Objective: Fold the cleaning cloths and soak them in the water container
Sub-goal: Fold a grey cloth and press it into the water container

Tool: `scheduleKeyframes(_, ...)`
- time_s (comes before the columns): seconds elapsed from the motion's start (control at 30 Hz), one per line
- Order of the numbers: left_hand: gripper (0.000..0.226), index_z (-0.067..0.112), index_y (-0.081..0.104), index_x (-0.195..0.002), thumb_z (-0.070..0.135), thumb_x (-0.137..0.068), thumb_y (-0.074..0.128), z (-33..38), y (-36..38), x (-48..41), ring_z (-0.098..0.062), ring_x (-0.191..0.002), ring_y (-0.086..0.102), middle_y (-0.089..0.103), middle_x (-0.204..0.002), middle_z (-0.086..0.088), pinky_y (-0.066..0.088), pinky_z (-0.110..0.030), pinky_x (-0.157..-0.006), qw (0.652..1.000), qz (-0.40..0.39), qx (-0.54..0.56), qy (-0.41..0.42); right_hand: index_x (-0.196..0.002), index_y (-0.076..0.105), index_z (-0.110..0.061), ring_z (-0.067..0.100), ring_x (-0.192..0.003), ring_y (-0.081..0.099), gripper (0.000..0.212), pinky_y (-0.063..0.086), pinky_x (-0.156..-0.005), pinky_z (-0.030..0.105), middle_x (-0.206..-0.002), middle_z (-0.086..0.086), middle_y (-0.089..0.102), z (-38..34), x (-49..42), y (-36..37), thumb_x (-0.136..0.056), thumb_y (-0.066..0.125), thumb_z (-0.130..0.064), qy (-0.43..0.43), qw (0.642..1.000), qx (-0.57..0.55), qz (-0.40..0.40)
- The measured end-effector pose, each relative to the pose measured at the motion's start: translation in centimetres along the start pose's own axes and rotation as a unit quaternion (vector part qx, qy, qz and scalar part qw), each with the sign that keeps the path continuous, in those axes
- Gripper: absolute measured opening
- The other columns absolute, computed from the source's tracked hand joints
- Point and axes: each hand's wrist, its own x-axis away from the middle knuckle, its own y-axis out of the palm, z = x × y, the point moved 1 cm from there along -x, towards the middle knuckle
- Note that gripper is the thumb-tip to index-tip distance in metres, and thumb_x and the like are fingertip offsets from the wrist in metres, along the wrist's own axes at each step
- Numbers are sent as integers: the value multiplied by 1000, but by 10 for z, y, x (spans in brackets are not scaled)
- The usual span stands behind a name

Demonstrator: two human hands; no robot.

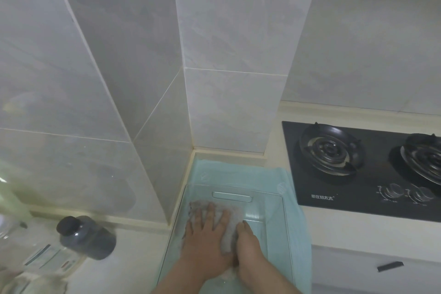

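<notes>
Pressing down inside the clear water container point(284, 217), both hands lay on a pale grey cleaning cloth point(229, 229) that sat in its left half. The left hand point(206, 234) was flat and open, fingers spread over the cloth's left part. The right hand point(248, 241) lay just beside it, fingers together and pointing toward the far rim, resting on the cloth's right edge; whether it pinched the fabric could not be told. The cloth looked wet and bunched, and how it was folded could not be made out.

The container stood on a light green towel point(299, 227) spread over the desk point(358, 234) in a recess of the tiled wall point(229, 102). Its left wall ran close along the tiles and its far rim lay near the back edge of the desk, so little room showed there. To its right the towel hung past the desk's front edge, and farther right sat a black gas hob point(362, 188), apart from the container. On the left part of the desk a dark-capped grey jar point(88, 238) lay tilted, well apart from the container.
</notes>
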Motion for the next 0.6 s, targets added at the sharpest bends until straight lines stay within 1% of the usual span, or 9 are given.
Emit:
scheduleKeyframes(0.07,89,41,-15,-147,66,-80,37,-1,3,-5,-37,-143,-20,-28,-156,-5,-5,-53,-116,1000,-14,8,-4,-150,23,-24,27,-133,42,47,35,-111,44,-152,6,35,-2,1,-4,-103,30,-23,8,1000,0,-2)
scheduleKeyframes(0.1,90,41,-16,-146,67,-79,37,0,6,-8,-38,-142,-22,-29,-155,-5,-5,-54,-116,1000,-18,6,-4,-150,23,-25,27,-132,43,48,36,-110,44,-151,5,36,-3,1,-5,-103,30,-21,2,1000,2,-10)
scheduleKeyframes(0.27,95,43,-20,-144,74,-76,39,-4,16,-17,-40,-140,-27,-34,-153,-6,-7,-57,-114,999,-48,-4,-6,-147,32,-27,29,-119,53,46,44,-102,43,-145,8,45,-7,0,-6,-102,36,-19,13,999,-30,-7)
scheduleKeyframes(0.3,96,43,-20,-144,76,-75,39,-3,16,-17,-40,-140,-26,-33,-153,-6,-6,-58,-114,999,-48,-2,-5,-147,32,-28,29,-118,54,46,44,-102,43,-144,8,45,-6,0,-7,-102,36,-20,13,999,-37,-8)
scheduleKeyframes(0.37,97,43,-19,-145,77,-75,38,-3,15,-15,-40,-141,-24,-31,-154,-6,-5,-57,-115,999,-50,-4,-4,-147,32,-28,29,-122,53,46,43,-104,46,-145,8,45,-6,0,-9,-102,38,-22,11,999,-51,-8)
scheduleKeyframes(0.47,93,41,-17,-146,75,-78,35,0,6,-9,-37,-142,-23,-28,-155,-6,-4,-55,-115,999,-34,-10,0,-145,35,-28,27,-124,52,44,42,-106,46,-143,7,48,-4,4,-10,-102,37,-24,-3,999,-36,-24)
scheduleKeyframes(0.53,86,38,-14,-148,70,-82,30,3,3,-3,-36,-143,-22,-26,-156,-6,-4,-54,-116,1000,-23,-17,0,-142,43,-29,24,-121,56,42,43,-106,44,-138,5,54,-1,8,-9,-101,35,-26,-23,999,-4,-45)
scheduleKeyframes(0.6,78,35,-11,-149,65,-87,25,4,-3,5,-35,-144,-19,-22,-157,-6,-4,-53,-116,1000,-6,-22,9,-141,45,-26,23,-119,57,41,42,-107,42,-134,4,57,0,12,-11,-101,34,-25,-38,997,20,-64)
